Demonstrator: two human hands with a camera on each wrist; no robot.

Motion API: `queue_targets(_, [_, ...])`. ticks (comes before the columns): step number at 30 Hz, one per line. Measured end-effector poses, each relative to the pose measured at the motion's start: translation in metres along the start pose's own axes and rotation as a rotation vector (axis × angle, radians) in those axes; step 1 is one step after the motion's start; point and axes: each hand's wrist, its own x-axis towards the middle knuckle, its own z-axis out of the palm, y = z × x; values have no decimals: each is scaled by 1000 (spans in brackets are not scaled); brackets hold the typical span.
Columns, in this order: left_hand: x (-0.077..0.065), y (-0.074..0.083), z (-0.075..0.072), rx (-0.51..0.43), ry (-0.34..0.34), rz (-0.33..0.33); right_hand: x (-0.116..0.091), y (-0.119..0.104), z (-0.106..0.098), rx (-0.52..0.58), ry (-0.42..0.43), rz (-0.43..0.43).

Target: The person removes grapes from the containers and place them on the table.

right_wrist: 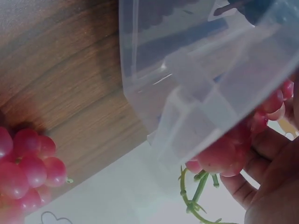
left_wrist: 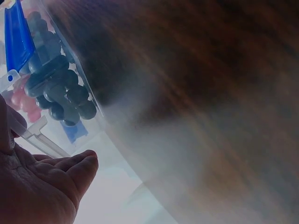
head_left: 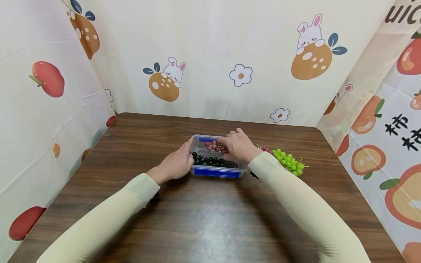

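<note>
A clear plastic food container (head_left: 215, 168) with blue clip flaps sits on the table, dark grapes (head_left: 208, 161) lying inside it. At its left end my left hand (head_left: 175, 160) holds the wall, thumb by the rim; the left wrist view shows its fingers (left_wrist: 83, 168) along the outside. My right hand (head_left: 239, 146) grips a bunch of red grapes (head_left: 213, 146) over the container's right part. In the right wrist view those grapes (right_wrist: 222, 151) show partly through the cloudy wall, their green stem (right_wrist: 189, 196) sticking out below.
To the right of the container lies a bunch of green grapes (head_left: 289, 160); other red grapes (head_left: 265, 148) lie beside it, partly behind my right wrist. A printed curtain (head_left: 210, 65) borders the brown wooden table (head_left: 197, 215) at the back and sides.
</note>
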Motion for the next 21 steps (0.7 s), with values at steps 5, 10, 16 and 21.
queue_targets(5, [0, 0, 0, 0, 1, -1, -2, -3, -4, -2, 7, 20])
queue_targets(10, [0, 0, -1, 9, 2, -2, -2, -6, -6, 13, 9, 41])
queue_targets(16, [0, 0, -1, 10, 0, -1, -6, -7, -10, 42, 19, 68])
queue_targets(21, [-1, 1, -1, 13, 0, 0, -7, -7, -12, 86, 42, 76])
